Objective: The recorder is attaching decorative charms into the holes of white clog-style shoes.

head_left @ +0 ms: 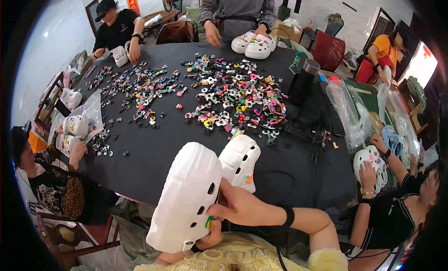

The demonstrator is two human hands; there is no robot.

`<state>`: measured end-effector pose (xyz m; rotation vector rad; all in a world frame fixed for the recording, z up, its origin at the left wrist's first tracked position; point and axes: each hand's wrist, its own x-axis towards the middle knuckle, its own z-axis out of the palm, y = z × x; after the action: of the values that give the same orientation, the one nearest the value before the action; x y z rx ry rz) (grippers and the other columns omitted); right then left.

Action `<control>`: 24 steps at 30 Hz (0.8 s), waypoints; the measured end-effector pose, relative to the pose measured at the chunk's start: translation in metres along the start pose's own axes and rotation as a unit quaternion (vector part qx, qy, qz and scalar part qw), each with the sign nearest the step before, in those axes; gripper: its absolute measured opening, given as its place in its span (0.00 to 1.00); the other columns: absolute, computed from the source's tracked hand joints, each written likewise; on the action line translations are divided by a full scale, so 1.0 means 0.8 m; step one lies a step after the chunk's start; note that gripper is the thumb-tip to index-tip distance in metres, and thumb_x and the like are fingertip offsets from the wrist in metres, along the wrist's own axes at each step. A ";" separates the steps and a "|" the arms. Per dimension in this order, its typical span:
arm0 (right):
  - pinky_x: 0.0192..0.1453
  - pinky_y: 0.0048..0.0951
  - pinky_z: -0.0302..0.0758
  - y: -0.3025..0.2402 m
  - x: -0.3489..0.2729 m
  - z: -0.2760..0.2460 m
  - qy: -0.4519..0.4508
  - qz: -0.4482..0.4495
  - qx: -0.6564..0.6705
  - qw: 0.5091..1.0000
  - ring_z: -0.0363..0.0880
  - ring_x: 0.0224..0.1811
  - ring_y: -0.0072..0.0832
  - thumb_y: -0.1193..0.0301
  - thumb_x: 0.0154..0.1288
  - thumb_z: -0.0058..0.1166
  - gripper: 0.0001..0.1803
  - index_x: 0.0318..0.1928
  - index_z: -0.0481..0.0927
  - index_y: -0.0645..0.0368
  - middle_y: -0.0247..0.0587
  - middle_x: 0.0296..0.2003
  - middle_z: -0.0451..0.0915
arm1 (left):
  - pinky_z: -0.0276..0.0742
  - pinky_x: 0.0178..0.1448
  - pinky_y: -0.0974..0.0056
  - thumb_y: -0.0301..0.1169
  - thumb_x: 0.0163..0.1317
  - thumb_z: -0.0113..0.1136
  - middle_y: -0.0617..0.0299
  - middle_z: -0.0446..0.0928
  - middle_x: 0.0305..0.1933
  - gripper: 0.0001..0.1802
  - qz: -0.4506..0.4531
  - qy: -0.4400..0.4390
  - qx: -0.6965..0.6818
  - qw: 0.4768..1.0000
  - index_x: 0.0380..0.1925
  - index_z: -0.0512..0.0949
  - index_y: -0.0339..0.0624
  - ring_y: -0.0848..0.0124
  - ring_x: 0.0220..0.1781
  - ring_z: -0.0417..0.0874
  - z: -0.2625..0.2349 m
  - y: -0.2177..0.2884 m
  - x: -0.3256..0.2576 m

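Near the table's left edge, a bagged white clog [76,126] sits by a seated person. Close to the camera, a white clog [186,196] stands sole-up; the left hand [211,237] pinches it from beneath, the right hand [240,206] presses a green charm [208,221] at its side. Behind lies a second white clog [240,161], then scattered colourful charms [233,98] on the black table [154,145].

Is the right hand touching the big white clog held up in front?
Touching. The head view shows the right hand with its fingers pressed against the side of the white clog, beside a small green charm.
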<state>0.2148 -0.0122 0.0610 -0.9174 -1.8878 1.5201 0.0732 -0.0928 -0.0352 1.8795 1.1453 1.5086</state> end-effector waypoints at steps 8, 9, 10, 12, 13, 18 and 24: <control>0.26 0.40 0.67 0.046 -0.003 0.034 0.166 -0.083 -0.018 0.982 0.72 0.27 0.52 0.59 0.65 0.43 0.16 0.35 0.64 0.61 0.51 0.22 0.70 | 0.57 0.62 0.59 0.34 0.65 0.43 0.53 0.57 0.64 0.27 -0.130 0.223 -0.275 0.926 0.62 0.52 0.37 0.60 0.61 0.61 0.051 -0.021 -0.026; 0.26 0.40 0.67 0.048 -0.002 0.038 0.169 -0.085 -0.019 0.982 0.72 0.27 0.52 0.59 0.65 0.43 0.16 0.35 0.64 0.61 0.51 0.22 0.70 | 0.57 0.62 0.59 0.35 0.65 0.44 0.53 0.57 0.63 0.28 -0.148 0.252 -0.310 0.905 0.62 0.52 0.37 0.60 0.61 0.62 0.054 -0.025 -0.028; 0.25 0.41 0.66 0.052 0.000 0.041 0.202 -0.101 -0.017 0.974 0.71 0.26 0.53 0.59 0.66 0.42 0.15 0.34 0.64 0.61 0.52 0.22 0.70 | 0.57 0.63 0.59 0.32 0.66 0.42 0.53 0.56 0.64 0.26 -0.119 0.225 -0.290 0.923 0.62 0.52 0.37 0.60 0.61 0.62 0.049 -0.030 -0.029; 0.25 0.43 0.65 0.054 0.002 0.046 0.250 -0.119 -0.025 0.960 0.70 0.25 0.55 0.60 0.67 0.37 0.15 0.32 0.65 0.61 0.54 0.21 0.69 | 0.57 0.63 0.59 0.32 0.66 0.43 0.53 0.55 0.65 0.26 -0.128 0.214 -0.263 0.932 0.62 0.52 0.37 0.60 0.62 0.62 0.045 -0.027 -0.026; 0.25 0.43 0.65 0.055 0.003 0.046 0.251 -0.122 -0.026 0.960 0.70 0.25 0.55 0.60 0.67 0.37 0.15 0.32 0.65 0.61 0.54 0.21 0.69 | 0.56 0.64 0.59 0.32 0.66 0.43 0.53 0.55 0.65 0.27 -0.140 0.205 -0.235 0.940 0.62 0.52 0.36 0.60 0.62 0.61 0.044 -0.022 -0.019; 0.24 0.42 0.65 0.072 0.018 0.050 0.303 -0.135 -0.036 0.943 0.70 0.23 0.54 0.61 0.68 0.33 0.16 0.34 0.68 0.62 0.55 0.19 0.69 | 0.57 0.63 0.61 0.35 0.66 0.45 0.56 0.59 0.62 0.26 -0.190 0.285 -0.291 0.893 0.60 0.55 0.38 0.64 0.61 0.63 0.056 -0.024 -0.007; 0.22 0.22 0.64 0.079 0.018 0.037 0.219 -0.097 0.078 0.968 0.67 0.19 0.21 0.60 0.68 0.29 0.21 0.41 0.68 0.68 0.41 0.24 0.72 | 0.67 0.56 0.64 0.36 0.65 0.47 0.57 0.67 0.55 0.22 -0.238 0.337 -0.295 0.862 0.56 0.62 0.37 0.68 0.53 0.71 0.041 0.025 0.064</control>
<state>0.1938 -0.0106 -0.0076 -0.8818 -1.4725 1.2115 0.1132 -0.0570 -0.0004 0.6000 1.1156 1.9585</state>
